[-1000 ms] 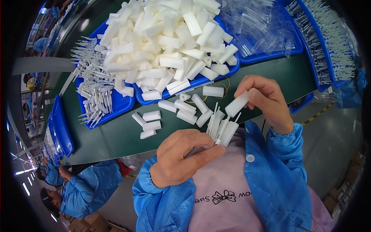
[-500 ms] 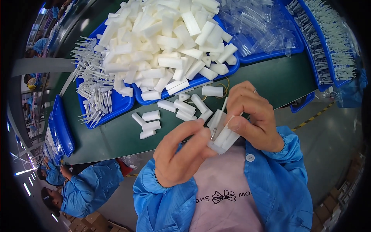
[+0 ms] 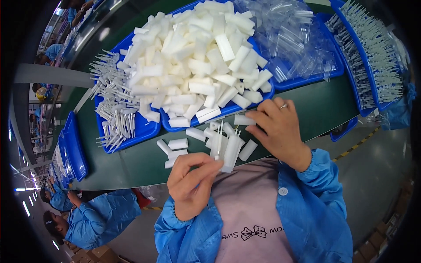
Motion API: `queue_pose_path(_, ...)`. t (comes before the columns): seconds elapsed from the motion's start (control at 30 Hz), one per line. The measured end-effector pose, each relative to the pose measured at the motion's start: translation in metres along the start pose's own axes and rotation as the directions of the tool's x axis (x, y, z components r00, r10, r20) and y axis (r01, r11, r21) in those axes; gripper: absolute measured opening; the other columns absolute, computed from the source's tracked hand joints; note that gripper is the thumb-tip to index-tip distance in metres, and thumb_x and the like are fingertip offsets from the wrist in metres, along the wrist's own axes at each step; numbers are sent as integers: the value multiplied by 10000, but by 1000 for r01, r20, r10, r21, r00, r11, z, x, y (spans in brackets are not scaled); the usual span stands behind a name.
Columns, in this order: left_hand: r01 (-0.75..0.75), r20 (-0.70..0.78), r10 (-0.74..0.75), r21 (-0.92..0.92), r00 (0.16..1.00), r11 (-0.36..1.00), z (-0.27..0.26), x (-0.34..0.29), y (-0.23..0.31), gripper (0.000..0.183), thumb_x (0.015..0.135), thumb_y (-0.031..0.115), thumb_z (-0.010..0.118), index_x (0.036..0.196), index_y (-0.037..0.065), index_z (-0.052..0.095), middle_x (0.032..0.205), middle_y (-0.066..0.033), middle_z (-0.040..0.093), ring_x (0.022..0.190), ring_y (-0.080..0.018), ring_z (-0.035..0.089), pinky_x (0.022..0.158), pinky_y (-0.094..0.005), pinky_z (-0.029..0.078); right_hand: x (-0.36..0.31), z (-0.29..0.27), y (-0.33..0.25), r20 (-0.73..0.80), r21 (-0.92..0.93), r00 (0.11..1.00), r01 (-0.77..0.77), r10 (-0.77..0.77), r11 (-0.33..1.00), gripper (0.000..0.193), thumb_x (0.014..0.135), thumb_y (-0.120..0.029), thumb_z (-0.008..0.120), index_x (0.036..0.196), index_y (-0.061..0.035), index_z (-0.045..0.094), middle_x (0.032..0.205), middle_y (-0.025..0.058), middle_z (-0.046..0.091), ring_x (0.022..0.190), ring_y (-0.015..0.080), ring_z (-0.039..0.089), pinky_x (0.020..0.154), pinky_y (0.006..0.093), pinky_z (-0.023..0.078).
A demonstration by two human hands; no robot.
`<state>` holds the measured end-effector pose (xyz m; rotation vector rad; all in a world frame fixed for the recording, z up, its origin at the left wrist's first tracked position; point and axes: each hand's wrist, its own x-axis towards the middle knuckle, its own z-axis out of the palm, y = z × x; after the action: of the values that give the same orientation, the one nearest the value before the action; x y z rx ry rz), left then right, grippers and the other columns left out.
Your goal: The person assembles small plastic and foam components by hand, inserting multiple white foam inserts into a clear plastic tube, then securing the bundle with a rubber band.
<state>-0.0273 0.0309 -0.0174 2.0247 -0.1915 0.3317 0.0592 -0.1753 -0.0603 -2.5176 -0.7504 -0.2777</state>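
Parted since half a second ago, the hands now work separately: left hand (image 3: 193, 182) pinches a fanned bunch of white tubes (image 3: 226, 149), while right hand (image 3: 276, 127) reaches a loose tube (image 3: 244, 119) just ahead. Gathering step, probably; next, add it to the bunch.

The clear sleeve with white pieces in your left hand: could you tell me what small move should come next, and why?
Probably the right hand should close on the loose white tube at its fingertips and carry it to the clear sleeve pinched by the left hand. The sleeve stands upright with its top open, close beside that tube.
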Motion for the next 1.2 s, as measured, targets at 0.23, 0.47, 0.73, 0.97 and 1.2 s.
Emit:
queue_pose_path(0.23,-96,94,92,41,991,995,-3,6,1,363,561,-87,676,898,45,714,881,-88,622,764,-220,571,652,-290,454,-3,-16,8,-138,338,989,-7,56,941,168,825,-61,609,993,-72,617,936,55,589,797,240,559,734,324,400)
queue_pose_path(0.47,-317,214,301,42,929,947,6,26,6,386,513,8,671,889,73,730,873,-54,629,733,-204,570,605,-287,477,4,-36,14,247,890,912,-347,327,296,136,937,-119,489,1011,-31,562,906,25,560,808,82,511,676,218,378)
queue_pose_path(0.73,-458,293,427,45,856,888,6,33,15,394,487,20,652,869,81,730,840,-28,623,712,-169,555,540,-250,464,6,-51,21,406,874,899,-434,163,219,136,946,-152,472,967,-36,538,859,-19,501,798,36,440,701,196,371)
queue_pose_path(0.97,-614,375,530,153,761,774,13,31,21,391,490,45,674,872,107,727,842,-3,616,717,-156,545,544,-241,462,5,-58,31,463,867,883,-430,-84,252,202,948,-194,497,957,-23,604,911,2,555,835,84,492,763,239,394)
queue_pose_path(1.2,-589,456,452,219,767,778,15,29,31,415,498,54,668,904,121,724,829,3,606,736,-153,558,562,-242,470,3,-60,37,337,873,941,-295,-43,388,212,916,-203,570,1013,-27,640,882,45,584,862,125,536,802,266,409)
